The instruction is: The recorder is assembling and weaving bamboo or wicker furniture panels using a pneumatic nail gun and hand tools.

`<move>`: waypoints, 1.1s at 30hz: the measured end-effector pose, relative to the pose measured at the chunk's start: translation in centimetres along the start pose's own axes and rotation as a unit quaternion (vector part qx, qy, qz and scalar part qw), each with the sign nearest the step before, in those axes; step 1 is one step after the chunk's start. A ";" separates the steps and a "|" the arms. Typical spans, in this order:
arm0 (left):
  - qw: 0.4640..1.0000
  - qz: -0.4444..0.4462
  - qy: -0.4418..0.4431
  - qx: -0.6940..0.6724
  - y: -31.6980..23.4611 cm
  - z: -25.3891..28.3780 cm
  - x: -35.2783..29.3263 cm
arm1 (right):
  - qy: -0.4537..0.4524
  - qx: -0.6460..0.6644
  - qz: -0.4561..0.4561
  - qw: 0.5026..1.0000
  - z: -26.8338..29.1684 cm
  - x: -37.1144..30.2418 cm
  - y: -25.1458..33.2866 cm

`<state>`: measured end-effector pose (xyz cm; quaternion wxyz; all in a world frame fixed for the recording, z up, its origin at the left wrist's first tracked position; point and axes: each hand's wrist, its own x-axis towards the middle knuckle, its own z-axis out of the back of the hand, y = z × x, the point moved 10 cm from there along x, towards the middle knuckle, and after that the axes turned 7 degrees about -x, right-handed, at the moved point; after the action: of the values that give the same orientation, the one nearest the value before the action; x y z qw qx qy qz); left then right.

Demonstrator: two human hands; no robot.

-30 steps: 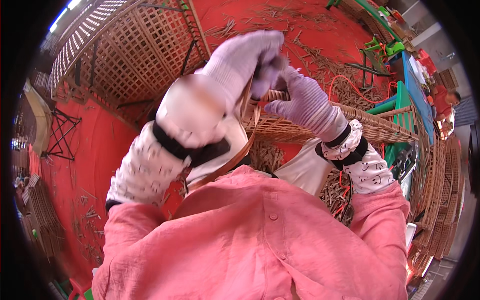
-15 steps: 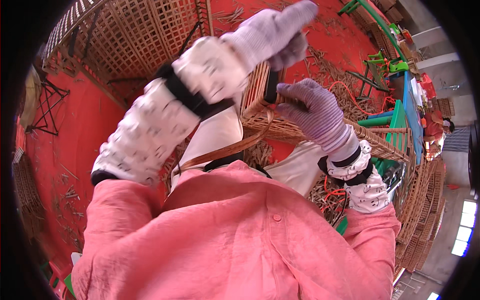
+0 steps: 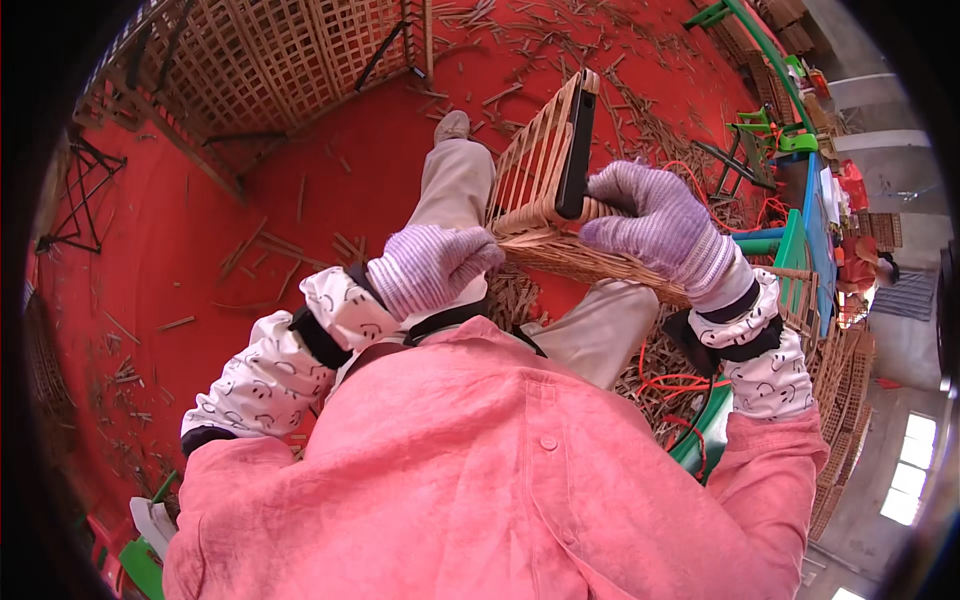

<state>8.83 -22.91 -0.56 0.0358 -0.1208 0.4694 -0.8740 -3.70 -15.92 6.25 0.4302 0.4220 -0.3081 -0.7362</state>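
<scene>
We judge: binding wicker frame (image 3: 575,258) corner | right hand (image 3: 655,222) pinches rim (image 3: 596,209) | left hand (image 3: 430,268) curled nearer, contents: cannot tell | next needs steady rim

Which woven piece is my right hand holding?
The woven frame with the black bar, gripped by your right hand; the big lattice panel at upper left stands apart.

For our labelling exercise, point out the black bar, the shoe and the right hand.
Black bar (image 3: 577,150): head view, on its long side.
Shoe (image 3: 452,126): head view, on top.
Right hand (image 3: 657,222): head view, gloved back.
</scene>
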 end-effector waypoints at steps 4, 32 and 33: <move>0.994 -0.081 -0.064 -0.020 0.3 0.4 -0.2 | 0.021 0.029 -0.010 0.999 0.0 0.5 0.0; 0.848 -0.475 -0.145 0.186 -12.1 2.2 1.8 | 0.181 0.177 0.021 0.967 -2.4 2.5 -1.0; 0.841 -0.486 -0.144 0.188 -12.2 2.1 1.8 | 0.163 0.175 0.068 0.969 -2.2 2.5 -0.2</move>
<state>8.23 -18.16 10.96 -0.3046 -0.4493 0.1661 -0.8233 -2.51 -18.23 4.24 0.4434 0.5831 -0.3857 -0.5609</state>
